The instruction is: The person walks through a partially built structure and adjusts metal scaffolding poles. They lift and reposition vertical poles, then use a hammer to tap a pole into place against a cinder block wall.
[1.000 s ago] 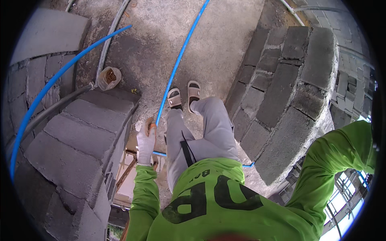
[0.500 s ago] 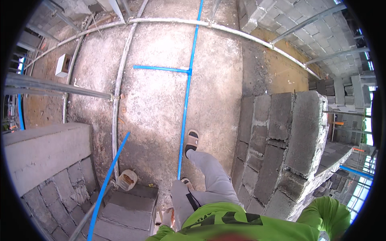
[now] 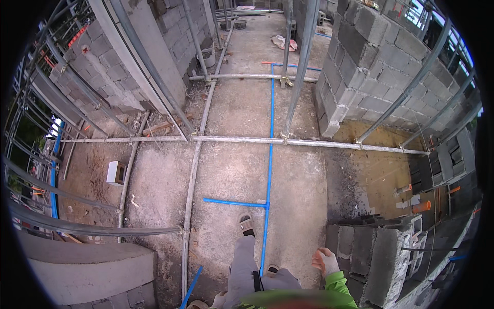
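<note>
The person stands on a rough concrete floor [image 3: 231,170] and looks down past grey trousers and two sandalled feet.

The right hand [image 3: 325,261] wears a pale glove and pokes out of a bright green sleeve [image 3: 339,291]. It is loosely curled, with nothing in it, and it hangs just beside the low block wall [image 3: 370,257] at the lower right. I cannot tell if it touches the blocks. The left hand [image 3: 218,299] also wears a pale glove, but only a bit of it shows at the bottom edge, so I cannot tell if it is open or closed. It is near a short blue pipe end [image 3: 190,291] on the floor.

A long blue pipe [image 3: 269,154] runs along the floor from between the feet and away up the picture. A short blue branch pipe [image 3: 234,203] goes off from it to the left, just ahead of the front foot.

Grey metal scaffold poles lie across the floor. One long floor pole [image 3: 309,143] crosses the way ahead from side to side, over the blue pipe. Another pole [image 3: 193,170] runs along the floor on the left. Upright poles [image 3: 301,67] stand farther on.

A tall block wall [image 3: 381,62] stands at the upper right, and another block wall [image 3: 103,77] at the upper left. A small white box [image 3: 116,172] sits on the dirt at the left. An orange pipe piece [image 3: 421,207] lies at the right.
</note>
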Tool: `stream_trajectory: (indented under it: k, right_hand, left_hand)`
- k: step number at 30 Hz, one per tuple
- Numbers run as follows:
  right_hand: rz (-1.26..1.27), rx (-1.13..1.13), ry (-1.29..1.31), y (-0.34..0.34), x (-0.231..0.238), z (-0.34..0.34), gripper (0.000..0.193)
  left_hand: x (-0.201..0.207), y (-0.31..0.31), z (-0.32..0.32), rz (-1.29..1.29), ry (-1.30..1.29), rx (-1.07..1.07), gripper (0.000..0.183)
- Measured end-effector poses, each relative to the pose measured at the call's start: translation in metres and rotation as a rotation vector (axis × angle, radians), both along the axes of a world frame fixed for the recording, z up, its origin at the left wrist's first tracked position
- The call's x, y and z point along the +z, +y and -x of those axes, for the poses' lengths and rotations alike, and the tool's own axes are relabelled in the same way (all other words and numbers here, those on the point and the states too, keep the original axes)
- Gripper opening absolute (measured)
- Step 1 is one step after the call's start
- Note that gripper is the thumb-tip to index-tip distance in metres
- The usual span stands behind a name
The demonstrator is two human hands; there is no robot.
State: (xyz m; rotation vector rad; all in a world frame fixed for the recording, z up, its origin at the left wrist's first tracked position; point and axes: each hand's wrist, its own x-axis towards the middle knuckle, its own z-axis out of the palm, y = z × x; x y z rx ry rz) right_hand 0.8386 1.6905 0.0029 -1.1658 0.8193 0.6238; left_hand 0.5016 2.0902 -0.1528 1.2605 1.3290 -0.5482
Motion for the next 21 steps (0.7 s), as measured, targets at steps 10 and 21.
stream_trajectory:
  k: [10,21]
  right_hand:
    - [0.17,0.427,0.138,0.062,-0.117,-0.057,0.027]
    - [0.087,0.243,0.184,0.24,-0.057,-0.318,0.027]
  left_hand:
    - [0.042,0.178,-0.315,0.014,-0.318,0.069,0.036]
    - [0.115,0.304,-0.491,0.062,-0.044,0.043,0.034]
